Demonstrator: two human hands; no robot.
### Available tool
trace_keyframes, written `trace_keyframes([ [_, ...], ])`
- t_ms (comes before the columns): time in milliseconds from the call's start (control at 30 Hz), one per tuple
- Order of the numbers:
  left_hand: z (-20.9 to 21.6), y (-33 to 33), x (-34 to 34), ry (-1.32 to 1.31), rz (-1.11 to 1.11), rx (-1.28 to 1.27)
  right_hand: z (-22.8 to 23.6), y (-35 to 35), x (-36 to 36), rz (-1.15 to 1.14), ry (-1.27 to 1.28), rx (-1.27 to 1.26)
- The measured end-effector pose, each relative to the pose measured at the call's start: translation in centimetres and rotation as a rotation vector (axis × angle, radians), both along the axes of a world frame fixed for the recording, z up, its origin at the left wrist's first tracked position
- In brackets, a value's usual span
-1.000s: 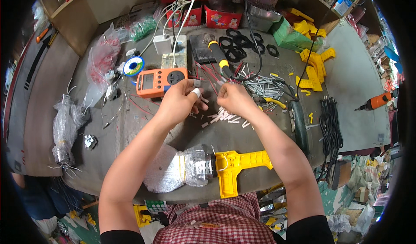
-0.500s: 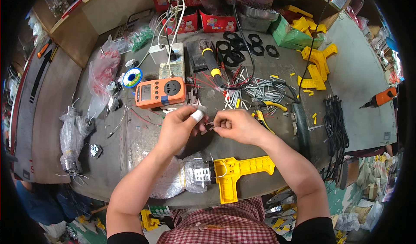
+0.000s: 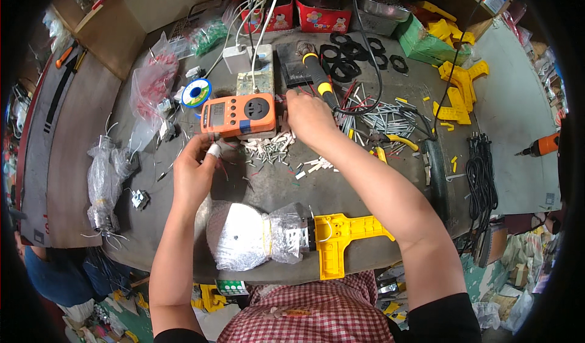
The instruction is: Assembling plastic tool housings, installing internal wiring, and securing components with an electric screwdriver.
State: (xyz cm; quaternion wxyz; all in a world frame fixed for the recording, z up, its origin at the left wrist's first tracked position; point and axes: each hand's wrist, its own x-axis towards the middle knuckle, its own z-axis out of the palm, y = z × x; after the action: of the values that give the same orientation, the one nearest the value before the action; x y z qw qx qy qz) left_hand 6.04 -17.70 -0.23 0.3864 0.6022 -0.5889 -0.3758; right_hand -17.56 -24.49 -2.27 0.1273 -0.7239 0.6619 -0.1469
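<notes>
One orange socket power meter (image 3: 239,115) lay between the bent-fingered left hand (image 3: 194,167) and the curled right hand (image 3: 309,120), though whether either gripped anything I couldn't tell, and a light pinch seemed wisest for the thin red wires (image 3: 281,98) alongside.

left hand (image 3: 194,171) — by the lower left corner of the orange meter (image 3: 226,115) | right hand (image 3: 309,119) — just beside its right end | yellow handle half (image 3: 331,248) beside bubble-wrapped bundle (image 3: 241,240), near the front edge of the bench (image 3: 268,190)
</notes>
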Motion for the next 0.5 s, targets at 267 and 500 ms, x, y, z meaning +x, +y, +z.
trace_keyframes([
  [267, 3.5, 2.9, -7.0, -0.692, -0.387, -0.777, 3.7, 8.0, -5.9, 0.151, -0.518, 0.235],
  [500, 2.5, 2.9, -8.5, -0.665, -0.603, -0.771, 3.8, 13.4, -7.5, 0.341, -0.381, 0.047],
])
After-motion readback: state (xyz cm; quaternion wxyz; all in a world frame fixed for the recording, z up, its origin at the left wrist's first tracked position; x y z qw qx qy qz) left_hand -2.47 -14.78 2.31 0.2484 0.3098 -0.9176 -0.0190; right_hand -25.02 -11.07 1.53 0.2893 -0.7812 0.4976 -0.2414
